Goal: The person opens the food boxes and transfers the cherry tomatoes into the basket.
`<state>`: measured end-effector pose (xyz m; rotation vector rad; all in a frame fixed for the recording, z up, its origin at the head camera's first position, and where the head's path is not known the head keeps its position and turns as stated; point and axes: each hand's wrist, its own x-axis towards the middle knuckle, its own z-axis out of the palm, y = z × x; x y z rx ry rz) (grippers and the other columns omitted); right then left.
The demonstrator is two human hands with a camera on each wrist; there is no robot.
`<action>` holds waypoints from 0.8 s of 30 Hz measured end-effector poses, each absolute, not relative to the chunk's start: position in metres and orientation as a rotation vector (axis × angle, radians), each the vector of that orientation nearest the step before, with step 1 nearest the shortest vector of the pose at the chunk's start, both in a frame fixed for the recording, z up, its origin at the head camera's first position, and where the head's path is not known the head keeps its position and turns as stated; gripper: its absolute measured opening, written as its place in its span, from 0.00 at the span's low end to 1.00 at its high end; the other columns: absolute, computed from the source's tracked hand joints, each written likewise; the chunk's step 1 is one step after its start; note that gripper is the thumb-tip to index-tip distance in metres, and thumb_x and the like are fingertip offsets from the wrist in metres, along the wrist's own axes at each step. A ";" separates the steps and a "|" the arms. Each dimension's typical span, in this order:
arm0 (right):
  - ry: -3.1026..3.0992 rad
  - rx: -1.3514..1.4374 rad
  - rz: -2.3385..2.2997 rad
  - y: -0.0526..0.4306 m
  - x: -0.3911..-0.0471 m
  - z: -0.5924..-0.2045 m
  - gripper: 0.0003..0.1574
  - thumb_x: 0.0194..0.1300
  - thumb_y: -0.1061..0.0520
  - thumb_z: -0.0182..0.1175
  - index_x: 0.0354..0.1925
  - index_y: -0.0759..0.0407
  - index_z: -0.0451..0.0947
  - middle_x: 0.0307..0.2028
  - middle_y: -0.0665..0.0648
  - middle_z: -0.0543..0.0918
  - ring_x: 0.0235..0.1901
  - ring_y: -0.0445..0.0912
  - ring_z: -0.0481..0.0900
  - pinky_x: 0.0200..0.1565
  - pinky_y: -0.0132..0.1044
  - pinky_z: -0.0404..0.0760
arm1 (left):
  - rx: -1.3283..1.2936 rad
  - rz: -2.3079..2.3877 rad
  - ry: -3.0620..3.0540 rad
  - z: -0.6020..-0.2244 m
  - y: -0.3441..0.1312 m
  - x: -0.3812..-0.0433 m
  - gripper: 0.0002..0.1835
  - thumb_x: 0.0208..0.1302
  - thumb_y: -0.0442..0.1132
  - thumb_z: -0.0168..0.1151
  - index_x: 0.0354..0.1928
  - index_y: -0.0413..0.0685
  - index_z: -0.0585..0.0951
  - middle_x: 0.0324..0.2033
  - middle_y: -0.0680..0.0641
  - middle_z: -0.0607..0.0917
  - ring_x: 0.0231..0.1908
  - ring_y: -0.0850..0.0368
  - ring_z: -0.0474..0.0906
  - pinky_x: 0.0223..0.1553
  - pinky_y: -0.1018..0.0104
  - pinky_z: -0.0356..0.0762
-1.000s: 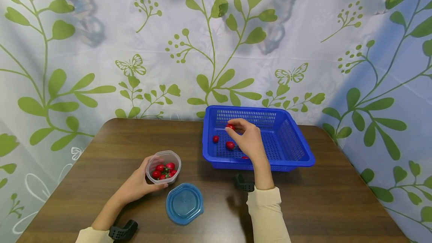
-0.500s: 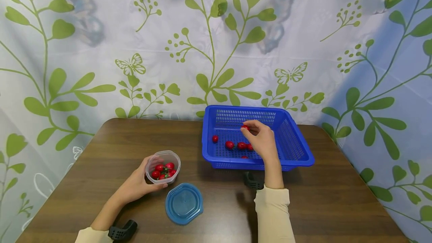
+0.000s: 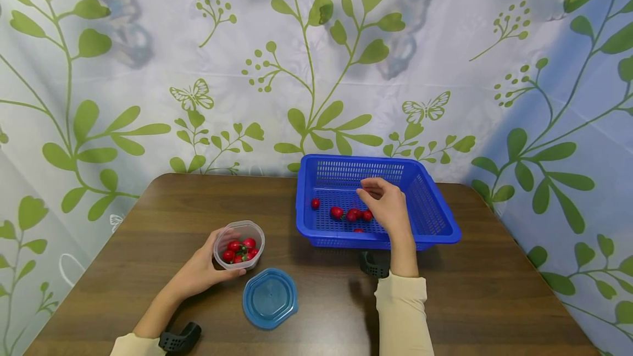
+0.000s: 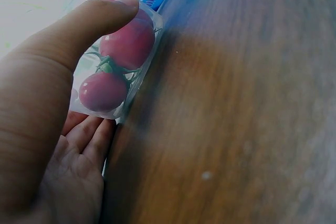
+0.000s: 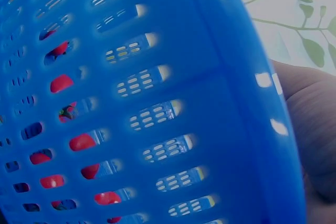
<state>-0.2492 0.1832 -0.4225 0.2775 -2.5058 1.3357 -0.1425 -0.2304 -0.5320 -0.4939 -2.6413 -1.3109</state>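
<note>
My left hand (image 3: 200,272) holds a small clear plastic container (image 3: 258,231) on the table, thumb at the near side and fingers around the left. Several red cherry tomatoes (image 3: 238,246) lie inside it; the left wrist view shows their green stalks through the clear wall (image 4: 128,45). My right hand (image 3: 388,205) hovers over a blue plastic basket (image 3: 346,237), thumb and fingers parted with nothing visible between them. Below its fingertips, several cherry tomatoes (image 3: 337,212) lie on the basket floor. In the right wrist view the slotted basket wall (image 5: 215,129) covers most of the hand.
A round blue lid (image 3: 270,298) lies on the brown wooden table (image 3: 316,312), in front and right of the container. Behind the table hangs a curtain (image 3: 222,43) with green leaf prints. Black wrist cameras (image 3: 180,338) sit on both wrists.
My right hand moved right over the basket with a pinched cherry tomato, then let it go; it now lies among the others. My left hand and the container stayed put.
</note>
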 end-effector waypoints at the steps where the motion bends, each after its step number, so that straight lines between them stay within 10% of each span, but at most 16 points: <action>1: -2.506 0.280 1.334 0.183 -0.249 -0.422 0.22 0.70 0.54 0.68 0.58 0.62 0.82 0.53 0.64 0.87 0.54 0.57 0.86 0.59 0.52 0.81 | -0.487 -1.311 -2.644 -0.532 -0.230 -0.143 0.51 0.54 0.54 0.81 0.74 0.51 0.60 0.68 0.48 0.77 0.69 0.46 0.72 0.63 0.85 0.57; 24: -2.468 0.506 1.382 0.140 -0.241 -0.414 0.19 0.69 0.54 0.69 0.56 0.58 0.84 0.51 0.60 0.88 0.54 0.53 0.86 0.58 0.48 0.82 | -0.482 -1.328 -2.641 -0.534 -0.230 -0.142 0.52 0.54 0.54 0.81 0.74 0.51 0.60 0.69 0.47 0.76 0.70 0.45 0.71 0.63 0.87 0.55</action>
